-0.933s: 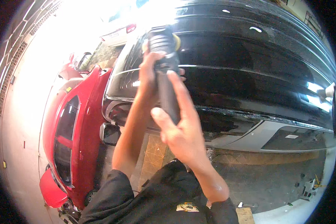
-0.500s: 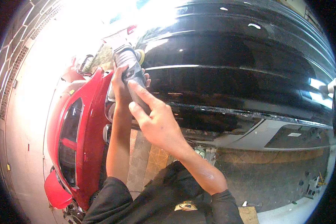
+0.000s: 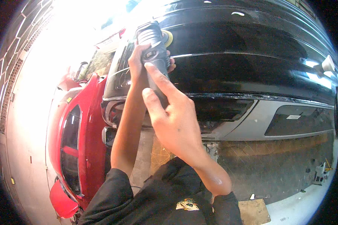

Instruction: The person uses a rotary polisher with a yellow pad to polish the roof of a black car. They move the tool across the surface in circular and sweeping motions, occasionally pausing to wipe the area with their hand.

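Note:
Both of my hands hold a dark grey power polisher (image 3: 156,48) over the glossy black roof (image 3: 233,73) of a vehicle. My left hand (image 3: 138,62) is wrapped round the front of its body, with fingertips showing on the far side. Farther back, my right hand (image 3: 178,123) grips the rear handle, its index finger stretched along the top and its thumb raised along the side. A round yellow pad (image 3: 169,39) shows on the polisher's right side, at the roof surface; how firmly it touches is hidden.
A red car (image 3: 90,138) stands to the left, beside a pale wall. Below the roof edge is the vehicle's silver-grey side with a window (image 3: 300,120). White smears (image 3: 237,13) lie on the roof. A white lamp-like object (image 3: 328,64) is at the right. A board (image 3: 254,212) lies at lower right.
The polisher and both hands have moved right along the roof, and a little farther away. The grip looks the same. My view has shifted slightly.

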### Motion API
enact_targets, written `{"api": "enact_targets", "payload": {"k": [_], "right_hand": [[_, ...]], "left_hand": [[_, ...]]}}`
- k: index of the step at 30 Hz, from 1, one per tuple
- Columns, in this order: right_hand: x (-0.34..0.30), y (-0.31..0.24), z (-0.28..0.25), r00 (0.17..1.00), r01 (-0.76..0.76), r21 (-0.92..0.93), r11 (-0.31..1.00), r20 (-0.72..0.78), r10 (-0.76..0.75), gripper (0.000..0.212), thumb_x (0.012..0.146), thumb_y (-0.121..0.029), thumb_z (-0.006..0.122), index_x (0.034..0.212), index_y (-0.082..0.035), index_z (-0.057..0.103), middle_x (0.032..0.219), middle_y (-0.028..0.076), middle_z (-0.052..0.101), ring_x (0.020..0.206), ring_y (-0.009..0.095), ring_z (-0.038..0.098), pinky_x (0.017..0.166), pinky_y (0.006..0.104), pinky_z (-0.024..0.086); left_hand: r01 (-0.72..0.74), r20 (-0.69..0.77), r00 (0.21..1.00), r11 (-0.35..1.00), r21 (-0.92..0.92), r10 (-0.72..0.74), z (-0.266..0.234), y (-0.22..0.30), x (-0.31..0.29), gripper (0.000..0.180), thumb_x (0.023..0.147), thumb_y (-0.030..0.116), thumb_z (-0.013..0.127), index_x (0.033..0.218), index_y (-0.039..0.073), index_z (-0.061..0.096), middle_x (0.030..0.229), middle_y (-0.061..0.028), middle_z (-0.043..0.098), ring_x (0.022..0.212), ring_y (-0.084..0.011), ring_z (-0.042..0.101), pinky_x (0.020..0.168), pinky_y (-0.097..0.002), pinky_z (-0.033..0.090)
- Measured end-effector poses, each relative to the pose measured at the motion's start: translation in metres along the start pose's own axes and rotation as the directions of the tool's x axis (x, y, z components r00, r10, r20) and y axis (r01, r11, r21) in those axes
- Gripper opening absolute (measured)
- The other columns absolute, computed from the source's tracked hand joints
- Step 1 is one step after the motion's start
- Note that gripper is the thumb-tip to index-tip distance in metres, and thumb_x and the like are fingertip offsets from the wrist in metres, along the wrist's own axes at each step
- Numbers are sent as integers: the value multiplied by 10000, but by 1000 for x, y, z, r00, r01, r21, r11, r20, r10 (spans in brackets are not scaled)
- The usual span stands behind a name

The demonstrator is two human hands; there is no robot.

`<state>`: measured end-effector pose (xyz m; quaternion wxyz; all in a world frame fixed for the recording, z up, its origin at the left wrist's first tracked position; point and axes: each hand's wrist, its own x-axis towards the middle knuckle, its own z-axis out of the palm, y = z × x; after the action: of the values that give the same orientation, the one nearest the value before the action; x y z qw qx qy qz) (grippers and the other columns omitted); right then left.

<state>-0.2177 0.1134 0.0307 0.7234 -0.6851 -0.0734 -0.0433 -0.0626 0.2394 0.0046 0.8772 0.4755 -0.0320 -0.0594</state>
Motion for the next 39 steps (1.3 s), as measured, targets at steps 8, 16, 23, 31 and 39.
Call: {"api": "enact_targets", "payload": {"k": [8,16,23,31,39], "right_hand": [[-40,-2,-48,974,119,-19,993,-192,-120,469,1051,-76,610,1513,1,576,1502,134,618,1376,194,528,1182,332,363],[-58,23,-70,900,224,-170,960,-342,-271,505,959,5,609,1462,-34,623,1326,60,641,1097,117,502,957,278,382],[-63,43,-47,925,235,-202,951,-255,-282,561,877,75,607,1418,-64,664,1172,-5,661,854,49,479,760,231,400],[-49,61,12,985,168,-181,969,-1,-171,580,841,76,602,1385,-107,688,1059,6,678,777,46,514,717,226,444],[-17,62,67,979,90,-122,988,191,-66,565,843,3,614,1383,-151,675,970,111,708,794,127,618,772,295,525]], "left_hand": [[-35,110,993,999,-15,37,78,-47,-22,552,901,250,620,1380,210,348,1005,-172,575,663,-336,679,567,-497,640],[-49,325,944,998,-50,63,129,-104,-11,562,920,261,610,1428,217,374,1068,-231,568,666,-386,668,558,-533,626],[43,399,917,990,-134,14,88,-88,-20,806,912,197,598,1589,257,165,903,-199,581,606,-351,664,524,-535,615],[-156,152,975,986,-54,163,-8,-48,-46,535,953,363,586,1346,1,556,944,-190,700,760,-355,733,687,-485,658],[-142,73,985,979,-143,154,-93,-8,-36,485,944,304,596,1392,195,447,938,-178,656,755,-336,717,664,-517,661]]}}
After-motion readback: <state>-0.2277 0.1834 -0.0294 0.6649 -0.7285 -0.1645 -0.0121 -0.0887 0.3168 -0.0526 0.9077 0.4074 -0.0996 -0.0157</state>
